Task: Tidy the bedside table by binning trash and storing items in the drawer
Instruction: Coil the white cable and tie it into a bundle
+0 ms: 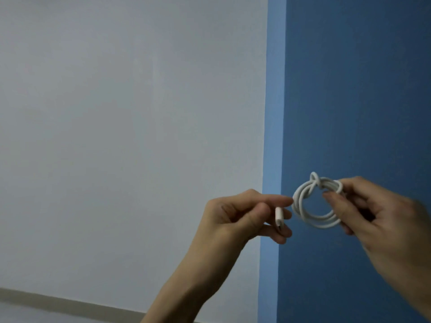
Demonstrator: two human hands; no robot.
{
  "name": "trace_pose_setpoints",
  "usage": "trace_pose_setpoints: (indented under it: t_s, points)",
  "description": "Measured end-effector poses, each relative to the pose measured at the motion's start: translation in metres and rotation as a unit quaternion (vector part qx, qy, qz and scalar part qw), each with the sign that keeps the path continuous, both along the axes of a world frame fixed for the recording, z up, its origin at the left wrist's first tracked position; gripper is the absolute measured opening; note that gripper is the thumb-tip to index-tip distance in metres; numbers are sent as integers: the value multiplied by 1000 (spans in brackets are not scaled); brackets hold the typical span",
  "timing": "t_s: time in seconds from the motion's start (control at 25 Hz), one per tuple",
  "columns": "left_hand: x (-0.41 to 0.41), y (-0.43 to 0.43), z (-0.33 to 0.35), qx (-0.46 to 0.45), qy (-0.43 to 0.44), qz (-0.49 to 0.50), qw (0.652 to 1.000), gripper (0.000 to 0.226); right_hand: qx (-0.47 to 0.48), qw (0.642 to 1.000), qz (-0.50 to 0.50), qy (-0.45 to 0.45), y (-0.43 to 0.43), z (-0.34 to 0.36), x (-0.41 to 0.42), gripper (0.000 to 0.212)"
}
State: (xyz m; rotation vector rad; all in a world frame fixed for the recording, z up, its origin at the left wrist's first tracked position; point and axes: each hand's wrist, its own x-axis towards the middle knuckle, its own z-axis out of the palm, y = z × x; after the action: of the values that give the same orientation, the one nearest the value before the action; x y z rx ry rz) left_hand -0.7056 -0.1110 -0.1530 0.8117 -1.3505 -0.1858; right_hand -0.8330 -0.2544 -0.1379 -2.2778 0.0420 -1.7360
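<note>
Coil of white charging cable [321, 223] pinched in my right hand [382, 220]; left hand [235, 215] grips its plug [279, 216]. I'd tuck it through snugly.

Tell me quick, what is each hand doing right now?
Left hand: pinches the cable's white plug.
Right hand: holds the coiled white cable.
</note>
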Motion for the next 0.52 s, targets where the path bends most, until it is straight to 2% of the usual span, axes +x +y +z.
trace_pose_setpoints:
  t_s: [0.08, 0.2, 0.28, 0.4, 0.52]
  points:
    - [-3, -6, 2, -9, 18, 37, 999, 19, -10, 1000, 0, -13, 2, -3, 4, 41]
    - [-5, -14, 5, -9, 15, 109, 994, 28, -13, 1000, -1, -15, 6, -5, 8, 33]
    - [-8, -19, 7, 13, -3, 117, 993, 31, -6, 1000, 11, -1, 8, -7, 8, 38]
    - [-14, -21, 13, 48, -23, 113, 992, 17, 26, 999, 45, 10, 10, -9, 7, 49]
    - [-16, -24, 15, 68, -48, 126, 989, 21, 63, 995, 84, -5, 9, -8, 6, 52]
